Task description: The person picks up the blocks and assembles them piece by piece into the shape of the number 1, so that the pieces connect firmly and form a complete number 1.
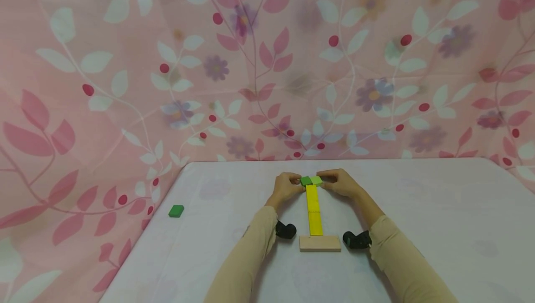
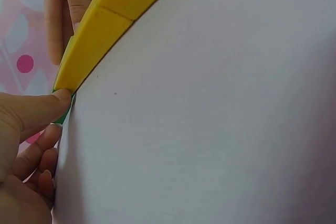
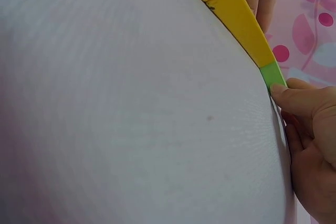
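Note:
My left hand [image 1: 286,187] pinches a dark green block [image 1: 306,181] between thumb and fingers. A light green block [image 1: 316,180] lies right beside it, and my right hand [image 1: 343,184] pinches that one from the other side. Both blocks sit at the far end of two yellow blocks [image 1: 314,210] laid end to end. At the near end of this yellow line lies a plain wooden block [image 1: 319,243] crosswise. In the left wrist view only a sliver of the dark green block [image 2: 63,116] shows past the thumb. The right thumb touches the light green block [image 3: 272,76].
Another green block [image 1: 176,211] lies alone near the table's left edge. A white cloth covers the table [image 1: 439,210]. Behind its far edge hangs a pink floral curtain [image 1: 292,84]. Black devices [image 1: 356,240] are worn at both wrists.

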The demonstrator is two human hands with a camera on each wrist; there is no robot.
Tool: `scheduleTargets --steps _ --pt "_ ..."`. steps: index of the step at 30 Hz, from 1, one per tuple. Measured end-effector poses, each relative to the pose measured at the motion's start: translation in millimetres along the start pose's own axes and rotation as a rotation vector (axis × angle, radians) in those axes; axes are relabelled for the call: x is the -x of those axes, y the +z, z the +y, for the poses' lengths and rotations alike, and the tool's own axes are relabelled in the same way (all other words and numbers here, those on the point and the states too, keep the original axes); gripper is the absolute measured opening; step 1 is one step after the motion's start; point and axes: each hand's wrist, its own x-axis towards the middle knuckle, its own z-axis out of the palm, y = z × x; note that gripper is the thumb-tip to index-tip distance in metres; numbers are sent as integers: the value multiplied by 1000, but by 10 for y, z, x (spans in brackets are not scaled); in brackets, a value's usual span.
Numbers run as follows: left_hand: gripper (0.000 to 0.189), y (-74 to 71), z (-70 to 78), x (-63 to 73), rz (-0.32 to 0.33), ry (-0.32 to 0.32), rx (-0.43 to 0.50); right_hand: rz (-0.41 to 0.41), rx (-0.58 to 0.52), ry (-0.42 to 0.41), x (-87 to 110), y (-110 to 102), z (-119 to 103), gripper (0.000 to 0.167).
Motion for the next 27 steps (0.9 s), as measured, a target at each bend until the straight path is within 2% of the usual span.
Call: scheduleTargets --steps 5,13,19,27 --pt "41 -6 -14 4 -6 -13 13 -5 1 6 -10 4 -12 38" --pt "39 -47 -33 59 17 41 42 2 13 11 -4 13 -11 39" --pt "36 -106 -56 141 53 77 92 4 11 44 -14 24 1 39" --pt "29 -233 -133 302 78 108 146 9 0 9 -4 30 13 39"
